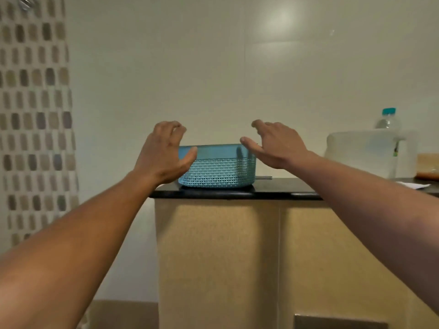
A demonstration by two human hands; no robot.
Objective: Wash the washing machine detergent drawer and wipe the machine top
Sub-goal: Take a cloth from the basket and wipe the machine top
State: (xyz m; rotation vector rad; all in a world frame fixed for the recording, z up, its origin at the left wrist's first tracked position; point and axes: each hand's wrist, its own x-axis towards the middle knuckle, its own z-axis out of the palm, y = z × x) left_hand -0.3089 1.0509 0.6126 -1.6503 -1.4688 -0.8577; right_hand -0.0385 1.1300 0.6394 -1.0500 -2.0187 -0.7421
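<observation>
A teal plastic basket [219, 168] with a perforated wall stands on a black countertop [273, 192] near its left end. My left hand [161, 157] is at the basket's left side, fingers curled and apart, thumb against the rim. My right hand [278, 146] hovers at the basket's upper right corner, fingers spread, thumb close to the rim. Neither hand holds anything. No washing machine or detergent drawer is in view.
Below the countertop stands a beige cabinet [237, 257]. At the right sit a translucent white container [365, 150], a clear bottle with a teal cap [387, 119] and a tub with orange-brown contents [428, 167]. A tiled wall is behind; a mosaic strip [35, 115] runs down the left.
</observation>
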